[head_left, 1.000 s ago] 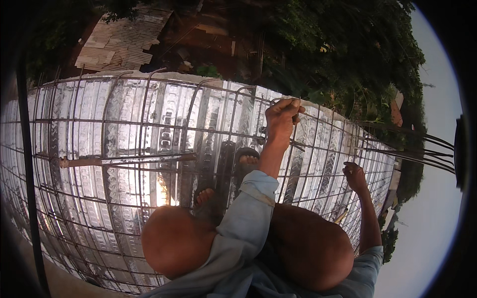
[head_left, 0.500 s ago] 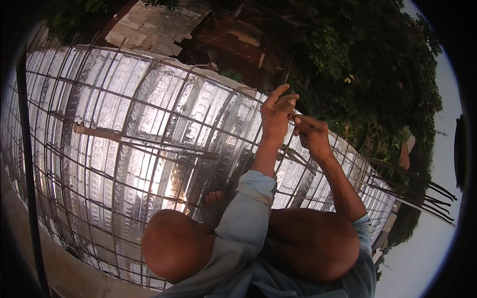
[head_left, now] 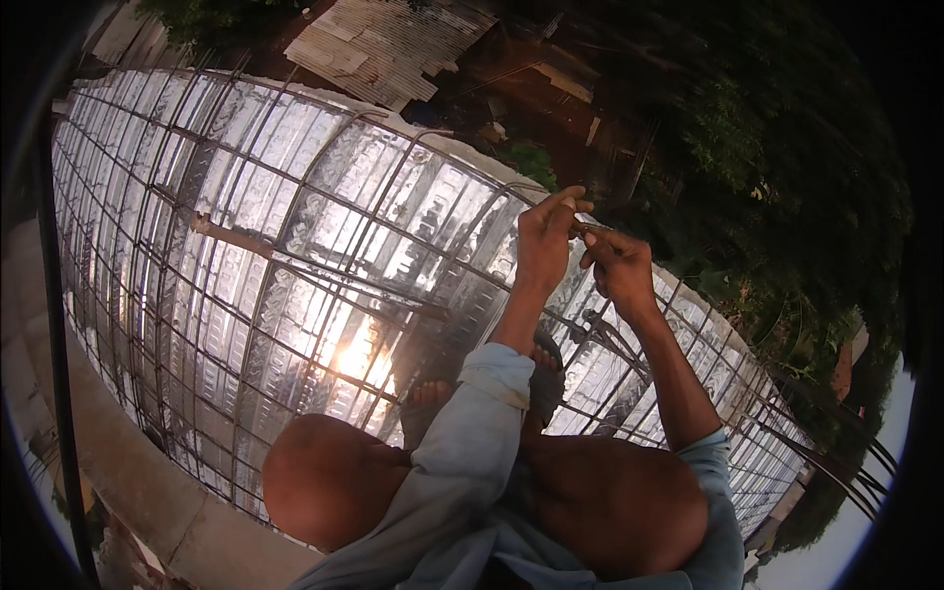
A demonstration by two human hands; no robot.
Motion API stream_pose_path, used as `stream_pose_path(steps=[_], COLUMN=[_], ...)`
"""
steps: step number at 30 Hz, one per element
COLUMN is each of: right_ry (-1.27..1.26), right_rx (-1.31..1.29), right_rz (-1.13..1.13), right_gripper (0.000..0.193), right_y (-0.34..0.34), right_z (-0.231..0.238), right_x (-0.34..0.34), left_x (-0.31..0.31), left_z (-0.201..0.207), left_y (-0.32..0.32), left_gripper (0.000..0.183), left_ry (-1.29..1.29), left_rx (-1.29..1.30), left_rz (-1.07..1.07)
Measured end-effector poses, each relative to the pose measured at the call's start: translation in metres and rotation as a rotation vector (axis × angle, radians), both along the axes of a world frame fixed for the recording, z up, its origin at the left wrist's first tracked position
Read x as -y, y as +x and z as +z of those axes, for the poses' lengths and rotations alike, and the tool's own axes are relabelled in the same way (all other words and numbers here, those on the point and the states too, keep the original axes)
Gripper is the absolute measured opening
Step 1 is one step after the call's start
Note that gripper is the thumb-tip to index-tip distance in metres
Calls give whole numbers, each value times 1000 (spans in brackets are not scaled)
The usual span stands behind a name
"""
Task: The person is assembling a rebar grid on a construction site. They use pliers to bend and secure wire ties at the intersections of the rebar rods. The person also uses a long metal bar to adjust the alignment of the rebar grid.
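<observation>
My left hand [head_left: 544, 241] and my right hand [head_left: 622, 267] meet at the far edge of a grid of thin reinforcing bars [head_left: 295, 179]. Their fingertips are closed around a small, dark, thin piece [head_left: 578, 229] between them, too small to name. My left fingers are bent over and partly hide one another. My right thumb and forefinger pinch from the other side. Just below my right hand, what looks like a pair of pincers [head_left: 615, 341] lies on the bars. The grid rests over shiny ribbed metal sheeting [head_left: 472, 231].
A long metal bar with a rusty end [head_left: 236, 239] lies across the grid at left. My bare knees and feet are close below my arms. Beyond the edge are a corrugated roof [head_left: 383, 44] and dark trees [head_left: 747, 147]. Bent bar ends [head_left: 846, 472] stick out at right.
The view has swung, so the grid and roof sit further right and lower. My left fingers have curled down toward the right fingertips. Both hands remain together at the far edge.
</observation>
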State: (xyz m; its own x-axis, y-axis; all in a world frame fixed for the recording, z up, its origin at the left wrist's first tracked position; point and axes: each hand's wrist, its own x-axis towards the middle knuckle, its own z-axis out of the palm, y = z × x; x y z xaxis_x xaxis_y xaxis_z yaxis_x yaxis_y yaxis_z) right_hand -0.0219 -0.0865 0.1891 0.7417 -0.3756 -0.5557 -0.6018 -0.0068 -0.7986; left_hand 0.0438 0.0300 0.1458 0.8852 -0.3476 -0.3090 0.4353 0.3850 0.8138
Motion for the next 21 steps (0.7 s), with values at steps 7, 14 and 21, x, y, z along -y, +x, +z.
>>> stream_pose_path(steps=[7, 14, 21], right_ry=[-235, -145, -74], right_rx=[129, 100, 103], right_rz=[270, 253, 322], right_gripper=[29, 25, 24], right_y=[7, 8, 20], right_z=[-25, -40, -47], right_x=[-7, -12, -27], left_x=[-13, -35, -61], left_z=[-12, -20, -29], left_y=[6, 5, 7], left_gripper=[33, 37, 55], left_ry=[31, -154, -19], left_rx=[-297, -594, -584], left_rz=[92, 11, -75])
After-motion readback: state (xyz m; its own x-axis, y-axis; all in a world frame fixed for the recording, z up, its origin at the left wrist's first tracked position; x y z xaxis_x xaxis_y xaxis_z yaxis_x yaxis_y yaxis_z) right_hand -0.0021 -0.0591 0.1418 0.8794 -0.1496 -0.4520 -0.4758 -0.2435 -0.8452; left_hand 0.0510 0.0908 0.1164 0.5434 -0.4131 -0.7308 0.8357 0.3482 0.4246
